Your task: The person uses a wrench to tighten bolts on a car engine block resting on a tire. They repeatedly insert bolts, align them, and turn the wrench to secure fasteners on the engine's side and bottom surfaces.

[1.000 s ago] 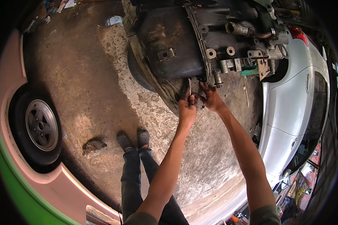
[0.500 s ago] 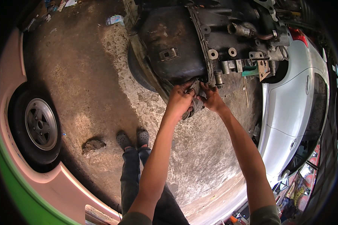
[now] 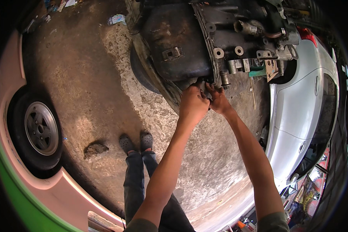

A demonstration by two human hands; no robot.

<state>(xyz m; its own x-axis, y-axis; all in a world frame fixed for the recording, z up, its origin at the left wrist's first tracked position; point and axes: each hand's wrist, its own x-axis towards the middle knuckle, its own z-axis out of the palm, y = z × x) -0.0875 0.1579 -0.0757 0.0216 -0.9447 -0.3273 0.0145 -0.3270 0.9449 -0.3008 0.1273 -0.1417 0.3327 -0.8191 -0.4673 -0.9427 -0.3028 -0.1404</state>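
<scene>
A large engine [image 3: 235,34] lies on its side at the top of the view, with its black oil pan [image 3: 174,63] facing left. Both hands meet at the near edge of the pan's flange [image 3: 208,46]. My left hand [image 3: 194,101] is closed, fingertips pressed together against the underside of that edge. Close against it, my right hand [image 3: 219,99] has its fingers bent and pinched at the same spot. The fingertips are dark with grease. Whatever lies between them is hidden. A metal stub fitting [image 3: 225,79] sticks out of the engine just beyond the right hand.
A silver car [image 3: 297,116] stands along the right side. On the left is a pink and green vehicle body [image 3: 46,185] with a wheel [image 3: 42,127]. A dark lump [image 3: 96,150] lies on the stained concrete floor [image 3: 81,77]. A tire [image 3: 141,73] rests beneath the engine.
My left hand has turned over and shifted right, closer to the right hand. A grey cloth-like piece that hung below the hands no longer shows. My right hand has barely moved.
</scene>
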